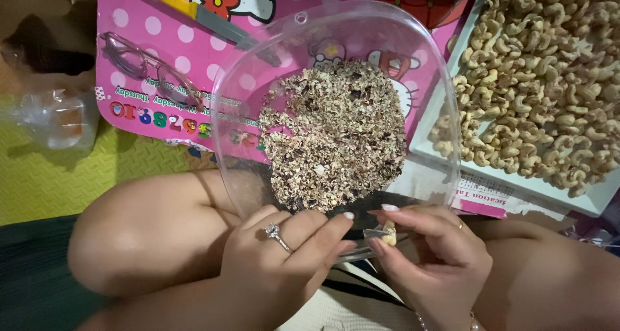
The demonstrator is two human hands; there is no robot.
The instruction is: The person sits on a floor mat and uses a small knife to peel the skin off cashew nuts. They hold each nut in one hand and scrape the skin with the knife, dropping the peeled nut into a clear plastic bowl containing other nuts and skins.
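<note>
My left hand (284,253), with a ring on one finger, rests at the near rim of a clear plastic bowl (248,85), its fingertips touching a pale cashew nut (389,233). My right hand (433,253) pinches that nut and a small metal blade (374,232) between thumb and fingers. The bowl holds a heap of brown nut skins (336,134). It sits on my lap above my bare knees.
A white tray (516,182) of several peeled cashews (549,72) lies at the right. Under the bowl is a pink dotted board (135,53) with glasses (152,69) and a yellow-handled knife (194,11). A crumpled clear plastic bag (55,118) lies on the yellow-green mat (77,176) at the left.
</note>
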